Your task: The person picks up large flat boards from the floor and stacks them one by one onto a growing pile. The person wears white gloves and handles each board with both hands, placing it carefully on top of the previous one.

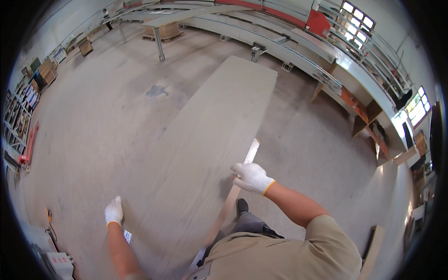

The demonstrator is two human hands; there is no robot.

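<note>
A long, wide grey-brown board (200,135) stretches from close to my body far out ahead of me. At its right edge my right hand (252,177), in a white knit glove with a yellow cuff, is closed on the board. Along that edge runs a pale strip (227,205) with a shiny part (252,151) beyond the hand; I cannot tell whether it is separate. On the left side my left hand (114,211), also gloved, holds the board's edge, its fingers partly hidden. Close to that hand a small white label (127,236) shows at the edge.
Concrete floor (107,126) with a dark stain (157,91) surrounds the board. A long machine bed (261,42) crosses the back. Shelving (373,114) lines the right, a rack (21,116) the left. Far back left stands a person (107,19). My shoe (242,206) shows beside the board.
</note>
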